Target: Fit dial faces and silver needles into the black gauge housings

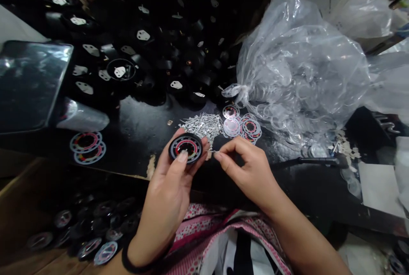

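Observation:
My left hand [172, 181] is wrapped round a black round gauge [185, 149], its red and white dial turned up and the thumb lying on the dial. Close on its right, my right hand [246, 166] pinches a thin pale gauge needle [211, 151] between thumb and forefinger, apart from the dial. Just beyond the hands lies a heap of small silvery needles [204, 125]. To the right of that heap are several loose printed dial discs [249, 127].
A knotted clear bag [303, 74] of transparent discs fills the back right. Black gauge housings [119, 71] crowd the back. Two dial discs [89, 152] lie at left, near a clear roll [83, 115]. A screwdriver-like black tool [316, 161] rests at right; assembled gauges [90, 248] sit below left.

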`<act>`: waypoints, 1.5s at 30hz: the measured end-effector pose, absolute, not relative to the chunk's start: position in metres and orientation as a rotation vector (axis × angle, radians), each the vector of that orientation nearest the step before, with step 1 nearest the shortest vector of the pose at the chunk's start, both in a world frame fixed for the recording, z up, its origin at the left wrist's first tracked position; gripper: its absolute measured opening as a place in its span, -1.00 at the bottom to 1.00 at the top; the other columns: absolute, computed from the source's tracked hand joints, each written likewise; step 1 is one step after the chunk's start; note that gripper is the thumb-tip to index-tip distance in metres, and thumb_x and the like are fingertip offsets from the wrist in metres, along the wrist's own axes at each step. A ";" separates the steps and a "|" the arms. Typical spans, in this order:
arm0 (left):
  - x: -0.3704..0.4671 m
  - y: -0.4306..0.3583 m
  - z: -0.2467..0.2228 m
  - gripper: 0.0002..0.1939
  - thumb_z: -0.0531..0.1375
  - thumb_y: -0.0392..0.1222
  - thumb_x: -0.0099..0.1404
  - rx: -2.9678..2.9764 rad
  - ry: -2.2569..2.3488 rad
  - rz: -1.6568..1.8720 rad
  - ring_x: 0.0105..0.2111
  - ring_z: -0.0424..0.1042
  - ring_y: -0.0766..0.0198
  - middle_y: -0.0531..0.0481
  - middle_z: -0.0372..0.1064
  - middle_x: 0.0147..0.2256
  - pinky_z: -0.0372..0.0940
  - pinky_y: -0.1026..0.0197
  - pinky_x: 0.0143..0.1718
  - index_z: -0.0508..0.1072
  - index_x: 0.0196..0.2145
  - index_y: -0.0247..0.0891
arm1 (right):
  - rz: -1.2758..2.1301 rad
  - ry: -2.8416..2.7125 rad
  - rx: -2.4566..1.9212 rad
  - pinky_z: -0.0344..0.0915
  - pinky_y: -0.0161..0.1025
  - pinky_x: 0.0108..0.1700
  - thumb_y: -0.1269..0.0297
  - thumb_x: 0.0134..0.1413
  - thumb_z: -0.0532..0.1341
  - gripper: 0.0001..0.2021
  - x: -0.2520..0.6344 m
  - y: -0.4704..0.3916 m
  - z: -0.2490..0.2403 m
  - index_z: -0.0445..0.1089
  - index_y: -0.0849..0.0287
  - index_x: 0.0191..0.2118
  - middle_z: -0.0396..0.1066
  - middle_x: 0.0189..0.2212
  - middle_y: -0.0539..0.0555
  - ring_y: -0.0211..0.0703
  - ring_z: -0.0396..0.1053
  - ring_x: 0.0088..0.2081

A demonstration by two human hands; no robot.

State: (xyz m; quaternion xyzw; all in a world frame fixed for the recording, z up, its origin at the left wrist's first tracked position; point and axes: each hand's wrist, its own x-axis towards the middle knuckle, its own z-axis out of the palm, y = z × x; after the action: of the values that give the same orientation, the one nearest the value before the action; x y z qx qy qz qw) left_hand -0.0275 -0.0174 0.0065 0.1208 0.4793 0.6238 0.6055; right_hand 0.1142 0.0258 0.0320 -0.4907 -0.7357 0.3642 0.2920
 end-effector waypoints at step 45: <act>-0.022 -0.038 0.010 -0.64 0.30 -0.22 0.26 1.091 1.514 1.224 0.04 0.49 0.12 0.08 0.54 0.01 0.33 0.16 0.11 0.53 0.01 0.03 | 1.062 -1.907 -1.329 0.22 -0.24 -0.23 0.35 0.34 0.13 -0.83 0.123 -0.003 0.046 0.33 0.11 -0.34 0.33 -0.41 -0.04 -0.23 0.31 -0.33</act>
State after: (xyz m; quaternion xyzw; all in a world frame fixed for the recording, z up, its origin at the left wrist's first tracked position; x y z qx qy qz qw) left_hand -0.0216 -0.0379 0.0095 0.4391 0.6095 0.4926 0.4394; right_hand 0.1231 -0.0029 0.0459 -0.4979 -0.7145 0.3979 0.2887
